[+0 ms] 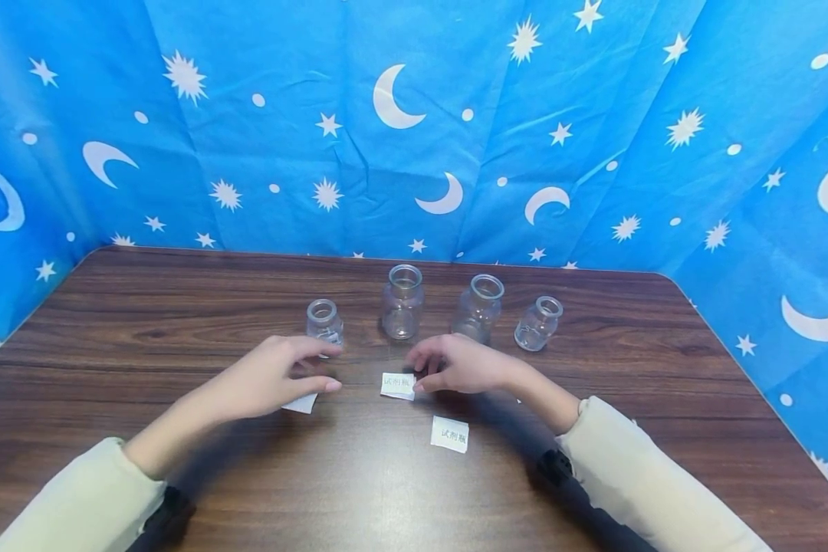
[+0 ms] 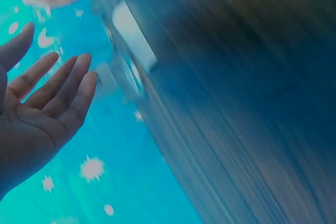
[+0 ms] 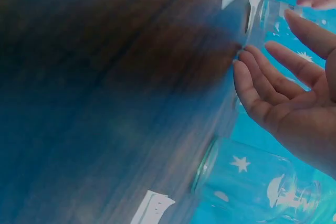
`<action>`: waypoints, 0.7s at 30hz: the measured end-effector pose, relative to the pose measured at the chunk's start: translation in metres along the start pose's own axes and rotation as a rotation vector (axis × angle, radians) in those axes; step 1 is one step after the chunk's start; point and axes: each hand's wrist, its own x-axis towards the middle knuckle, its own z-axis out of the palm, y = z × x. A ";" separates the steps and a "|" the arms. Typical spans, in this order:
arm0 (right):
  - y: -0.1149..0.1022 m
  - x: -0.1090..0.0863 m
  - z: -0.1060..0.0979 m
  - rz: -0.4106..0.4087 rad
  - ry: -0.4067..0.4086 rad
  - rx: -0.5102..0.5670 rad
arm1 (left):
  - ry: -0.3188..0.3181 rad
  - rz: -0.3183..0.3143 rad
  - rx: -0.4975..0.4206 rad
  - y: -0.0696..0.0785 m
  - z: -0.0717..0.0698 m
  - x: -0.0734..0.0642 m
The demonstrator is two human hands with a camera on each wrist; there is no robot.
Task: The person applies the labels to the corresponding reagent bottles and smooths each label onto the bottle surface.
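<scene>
My left hand [image 1: 269, 376] hovers with fingers extended beside a small clear glass jar [image 1: 323, 310], above a white paper label [image 1: 302, 404] partly covered by the hand. The left wrist view shows that palm [image 2: 47, 119] with nothing in it. My right hand [image 1: 462, 364] has loosely bent fingers, its thumb tip right at the edge of a printed paper label [image 1: 396, 386]. No object shows between those fingers [image 3: 252, 93] in the right wrist view. Nearer me lies another printed label [image 1: 450, 435]. A larger glass jar [image 1: 483, 303] stands just behind the right hand, partly hidden.
Another large glass jar [image 1: 403, 303] stands in the middle, and a small one [image 1: 538, 324] at the right. All the jars are uncapped. The dark wooden table [image 1: 179, 307] ends at a blue curtain [image 1: 283, 153] with white moons and stars.
</scene>
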 end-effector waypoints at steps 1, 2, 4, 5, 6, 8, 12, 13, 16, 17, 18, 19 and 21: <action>0.000 0.000 0.001 0.003 0.011 0.000 | -0.012 0.013 -0.011 0.004 0.003 0.002; 0.000 -0.001 0.002 0.010 0.022 0.000 | -0.026 0.023 -0.018 0.007 0.007 0.005; 0.002 -0.001 0.005 0.020 0.043 0.001 | -0.045 0.042 -0.010 0.011 0.014 0.010; 0.003 -0.001 0.007 0.027 0.056 0.003 | -0.050 0.052 -0.001 0.013 0.017 0.014; 0.005 -0.001 0.009 0.031 0.069 0.009 | -0.054 0.063 0.012 0.014 0.021 0.017; 0.008 -0.002 0.013 0.021 0.104 0.024 | -0.053 0.072 0.045 0.016 0.029 0.023; 0.012 -0.003 0.020 -0.014 0.173 0.047 | -0.049 0.065 0.098 0.017 0.041 0.033; 0.012 -0.003 0.022 -0.018 0.187 0.048 | -0.053 0.056 0.104 0.017 0.044 0.035; 0.013 -0.003 0.025 -0.024 0.216 0.038 | -0.059 0.035 0.127 0.016 0.049 0.041; 0.013 -0.003 0.026 -0.024 0.224 0.031 | -0.059 0.033 0.136 0.015 0.050 0.043; 0.014 -0.002 0.027 -0.023 0.230 0.027 | -0.060 0.031 0.144 0.015 0.051 0.044; 0.014 -0.002 0.028 -0.022 0.237 0.019 | -0.061 0.031 0.150 0.014 0.052 0.046; 0.013 -0.002 0.030 -0.018 0.249 0.006 | -0.060 0.029 0.169 0.013 0.053 0.048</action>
